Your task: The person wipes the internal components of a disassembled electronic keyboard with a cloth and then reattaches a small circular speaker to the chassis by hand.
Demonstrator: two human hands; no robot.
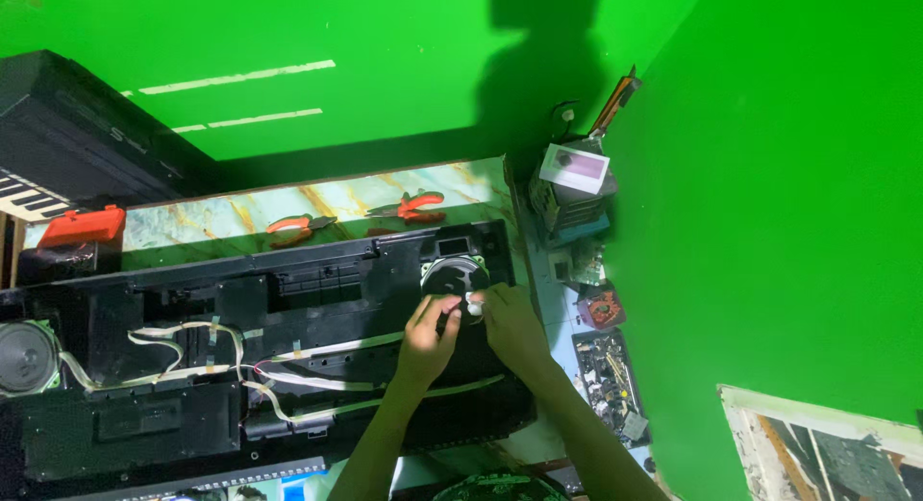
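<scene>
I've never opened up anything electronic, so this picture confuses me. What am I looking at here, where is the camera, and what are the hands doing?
The camera sits on a person's head and looks down at that person's own two bare hands; there is no robot. On the table lies a long black opened keyboard casing, its inside facing up, with pale flat ribbon cables running across it. A round speaker sits near its right end, another speaker at the far left. The left hand and the right hand meet at the right speaker, pinching a small white piece; what it is cannot be told. Behind the casing lie two orange-handled pliers and an orange box. To the right are small electronic parts. Green walls surround the scene.
</scene>
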